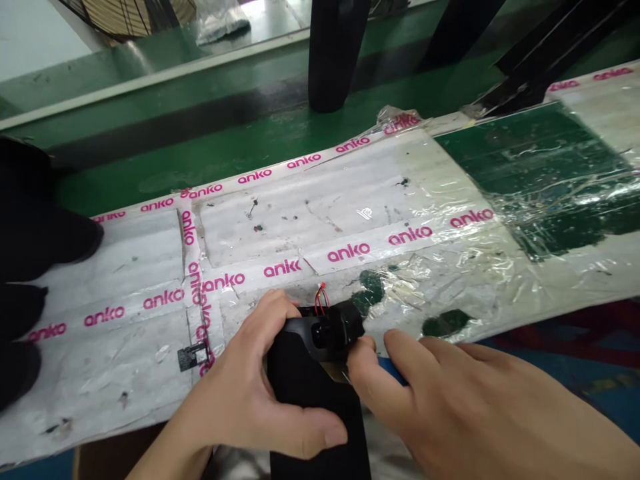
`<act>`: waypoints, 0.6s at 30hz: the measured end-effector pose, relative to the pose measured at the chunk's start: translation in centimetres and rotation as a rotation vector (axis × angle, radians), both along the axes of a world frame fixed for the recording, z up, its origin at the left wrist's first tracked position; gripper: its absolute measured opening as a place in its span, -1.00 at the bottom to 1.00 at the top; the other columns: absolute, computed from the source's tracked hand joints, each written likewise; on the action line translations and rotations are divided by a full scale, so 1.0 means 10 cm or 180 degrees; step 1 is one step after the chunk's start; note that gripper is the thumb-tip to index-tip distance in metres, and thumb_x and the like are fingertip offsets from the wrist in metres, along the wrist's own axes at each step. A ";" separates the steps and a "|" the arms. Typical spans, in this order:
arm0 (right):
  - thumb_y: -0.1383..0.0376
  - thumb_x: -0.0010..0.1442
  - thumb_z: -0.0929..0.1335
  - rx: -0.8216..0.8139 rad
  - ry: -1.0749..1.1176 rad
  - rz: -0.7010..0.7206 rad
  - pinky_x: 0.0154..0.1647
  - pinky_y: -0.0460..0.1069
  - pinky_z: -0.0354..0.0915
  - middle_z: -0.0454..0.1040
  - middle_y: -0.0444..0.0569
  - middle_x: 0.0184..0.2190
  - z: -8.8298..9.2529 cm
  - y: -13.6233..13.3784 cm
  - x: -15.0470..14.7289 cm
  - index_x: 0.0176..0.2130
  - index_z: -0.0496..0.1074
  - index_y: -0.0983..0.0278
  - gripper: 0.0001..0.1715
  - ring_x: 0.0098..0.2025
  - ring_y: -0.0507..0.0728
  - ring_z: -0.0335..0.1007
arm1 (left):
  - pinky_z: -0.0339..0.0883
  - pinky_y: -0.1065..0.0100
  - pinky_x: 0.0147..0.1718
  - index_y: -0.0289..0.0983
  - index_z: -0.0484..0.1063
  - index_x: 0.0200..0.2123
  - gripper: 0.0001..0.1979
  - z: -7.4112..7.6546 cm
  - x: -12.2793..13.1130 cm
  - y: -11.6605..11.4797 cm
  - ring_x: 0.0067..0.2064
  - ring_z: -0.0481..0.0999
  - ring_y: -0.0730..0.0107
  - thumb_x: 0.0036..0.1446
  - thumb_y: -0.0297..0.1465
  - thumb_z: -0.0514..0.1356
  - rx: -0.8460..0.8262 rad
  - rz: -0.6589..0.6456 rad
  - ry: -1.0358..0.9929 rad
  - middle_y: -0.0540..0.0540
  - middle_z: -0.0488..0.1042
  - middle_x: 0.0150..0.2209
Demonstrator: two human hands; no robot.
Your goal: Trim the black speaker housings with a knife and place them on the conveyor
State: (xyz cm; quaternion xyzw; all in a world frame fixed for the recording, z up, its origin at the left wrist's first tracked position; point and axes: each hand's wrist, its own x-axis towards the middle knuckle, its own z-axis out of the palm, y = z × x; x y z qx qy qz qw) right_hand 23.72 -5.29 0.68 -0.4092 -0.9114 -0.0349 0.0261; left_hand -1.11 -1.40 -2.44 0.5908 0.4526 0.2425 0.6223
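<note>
A black plastic part (320, 373) stands at the near edge of the work surface, with short red wires and a small white connector (321, 298) sticking out of its top. My left hand (250, 400) wraps around its left side, thumb across the lower front. My right hand (465, 407) presses against its right side, thumb and forefinger pinching near the top. A thin blue item (393, 370) shows under my right fingers; I cannot tell what it is.
The bench is covered in white sheet (125, 373) taped with clear "anko" tape (350, 252). A small black label (193, 358) lies left of my hands. Dark items (25, 267) sit at the far left. A black post (335, 53) stands behind, on the green bench (225, 143).
</note>
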 end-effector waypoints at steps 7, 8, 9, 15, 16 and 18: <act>0.41 -0.09 0.37 -0.0174 0.0048 0.0004 -0.58 0.08 0.08 0.47 -0.17 -0.44 0.01 0.08 0.06 0.06 0.30 0.13 -0.32 -0.60 0.15 0.35 | 0.30 0.24 -0.24 -0.14 0.41 -0.25 -0.41 -0.01 0.01 0.00 -0.18 0.40 0.21 -0.25 -0.18 0.66 -0.0108 -0.0022 -0.0025 0.01 0.39 -0.17; 0.42 -0.15 0.36 -0.0231 0.0072 0.0008 -0.59 0.07 0.08 0.47 -0.19 -0.45 0.01 0.09 0.06 0.03 0.29 0.12 -0.30 -0.61 0.14 0.35 | 0.29 0.24 -0.25 -0.14 0.40 -0.26 -0.42 0.00 0.01 -0.01 -0.19 0.40 0.23 -0.26 -0.22 0.66 -0.0143 -0.0029 0.0003 0.02 0.38 -0.18; 0.43 -0.21 0.36 -0.0270 0.0102 0.0015 -0.60 0.06 0.06 0.46 -0.20 -0.47 0.01 0.10 0.06 0.00 0.28 0.12 -0.28 -0.64 0.13 0.34 | 0.28 0.26 -0.26 -0.14 0.38 -0.27 -0.43 0.01 0.02 -0.01 -0.20 0.38 0.25 -0.25 -0.26 0.64 -0.0163 -0.0016 0.0042 0.04 0.37 -0.18; 0.46 -0.23 0.37 -0.0383 -0.0198 0.0044 -0.60 0.04 -0.15 0.37 -0.20 -0.53 0.00 0.18 0.03 -0.09 0.31 0.15 -0.36 -0.70 0.16 0.28 | 0.24 0.26 -0.30 -0.14 0.30 -0.27 -0.56 0.12 0.10 0.02 -0.23 0.35 0.27 -0.11 -0.31 0.50 0.0189 -0.0048 0.0540 0.06 0.34 -0.24; 0.48 -0.19 0.37 -0.0477 -0.0229 0.0078 -0.59 0.04 -0.19 0.36 -0.20 -0.53 0.00 0.20 0.03 -0.11 0.31 0.15 -0.41 -0.70 0.16 0.29 | 0.23 0.26 -0.30 -0.14 0.30 -0.28 -0.57 0.13 0.11 0.02 -0.23 0.35 0.26 -0.09 -0.30 0.49 0.0223 -0.0082 0.0583 0.05 0.33 -0.25; 0.50 -0.11 0.38 -0.0630 -0.0226 0.0177 -0.58 0.06 -0.25 0.35 -0.23 -0.54 0.02 0.27 0.06 -0.16 0.29 0.12 -0.50 -0.70 0.15 0.26 | 0.22 0.26 -0.30 -0.14 0.30 -0.29 -0.59 0.15 0.11 0.02 -0.23 0.36 0.25 -0.06 -0.26 0.48 0.0238 -0.0120 0.0618 0.05 0.33 -0.25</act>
